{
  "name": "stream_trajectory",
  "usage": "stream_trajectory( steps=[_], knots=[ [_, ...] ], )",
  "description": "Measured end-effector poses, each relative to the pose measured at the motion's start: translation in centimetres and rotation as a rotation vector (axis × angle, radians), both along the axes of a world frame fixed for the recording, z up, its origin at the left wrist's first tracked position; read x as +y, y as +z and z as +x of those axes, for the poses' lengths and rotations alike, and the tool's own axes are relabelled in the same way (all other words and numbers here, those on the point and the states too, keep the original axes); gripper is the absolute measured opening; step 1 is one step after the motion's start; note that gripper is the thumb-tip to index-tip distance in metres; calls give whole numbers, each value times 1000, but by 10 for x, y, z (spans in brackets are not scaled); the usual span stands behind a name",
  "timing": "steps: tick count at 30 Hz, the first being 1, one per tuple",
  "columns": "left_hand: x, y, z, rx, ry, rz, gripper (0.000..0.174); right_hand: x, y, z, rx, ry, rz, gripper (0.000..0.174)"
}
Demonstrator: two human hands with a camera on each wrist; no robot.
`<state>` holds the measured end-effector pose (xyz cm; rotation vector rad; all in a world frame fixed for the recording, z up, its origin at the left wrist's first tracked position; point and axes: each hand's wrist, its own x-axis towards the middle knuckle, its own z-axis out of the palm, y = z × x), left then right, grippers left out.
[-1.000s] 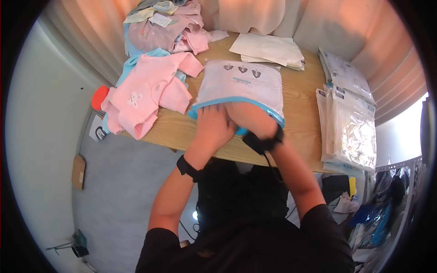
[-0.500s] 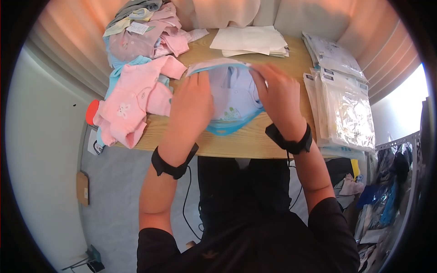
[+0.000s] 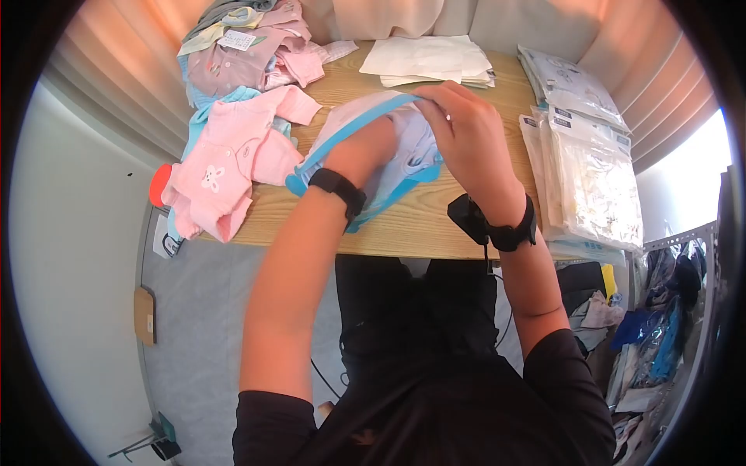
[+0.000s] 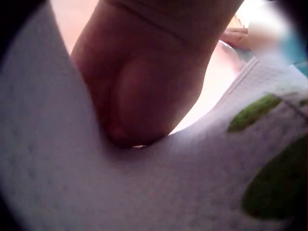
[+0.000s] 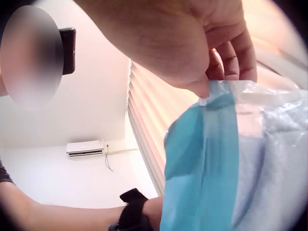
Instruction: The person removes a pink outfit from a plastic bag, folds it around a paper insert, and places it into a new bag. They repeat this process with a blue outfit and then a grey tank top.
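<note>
Left hand: the left hand (image 3: 374,146) reaches into the bag's mouth; its fingertips are hidden, so whether they grip or lie loose cannot be told.
Right hand: the right hand (image 3: 470,128) pinches the rim between thumb and fingers at the bag's upper right.
Plastic bag: the clear bag with a blue rim (image 3: 356,126) is over the wooden table (image 3: 291,233), its mouth spread around the left hand.
Pale garment: the pale garment with a green print (image 3: 416,149) is inside the bag, against the left hand and just below the right fingers.
Pink top: the rabbit-motif pink top (image 3: 233,144) lies left of the bag.
Packaged garments: the clear-bagged stack (image 3: 592,182) lies at right.
Sheets: the white sheets (image 3: 427,58) lie beyond the bag.
Clothes pile: the mixed clothes pile (image 3: 233,66) sits at far left.
Curtain: the curtain (image 3: 536,31) hangs behind.
</note>
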<state>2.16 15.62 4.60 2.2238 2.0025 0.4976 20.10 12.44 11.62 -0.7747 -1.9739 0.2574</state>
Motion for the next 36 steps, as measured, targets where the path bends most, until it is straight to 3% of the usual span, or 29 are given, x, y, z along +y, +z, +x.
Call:
stream_trajectory(
  steps=[2,7,9,11,17,20,26,29,32,36],
  knots=[
    [-17,27,12,-31,45,25,25,1,0,1,6,8,8,14],
    [1,0,2,-297,160,71,28,-4,4,3,-28,11,-38,15],
    [6,-8,-1,-285,197,93,31,-4,3,2,-25,22,-43,15],
    [3,-8,1,-101,182,143,32,-5,2,3,-22,25,-57,15],
    [-1,-2,3,-115,118,116,30,-2,-2,7,-19,11,-68,15],
    [30,-42,-12,-147,8,184,29,-2,-3,7,4,23,-66,15],
    [27,-35,-15,-171,-100,141,31,-2,1,8,4,22,-78,15],
    [10,-8,-10,13,-37,123,32,-1,-1,12,-2,7,-68,16],
    [22,-28,-23,-64,-73,230,32,-2,-3,10,11,4,-70,16],
    [19,-20,-24,-259,-55,36,30,-7,1,8,15,-1,-83,17]
  ],
)
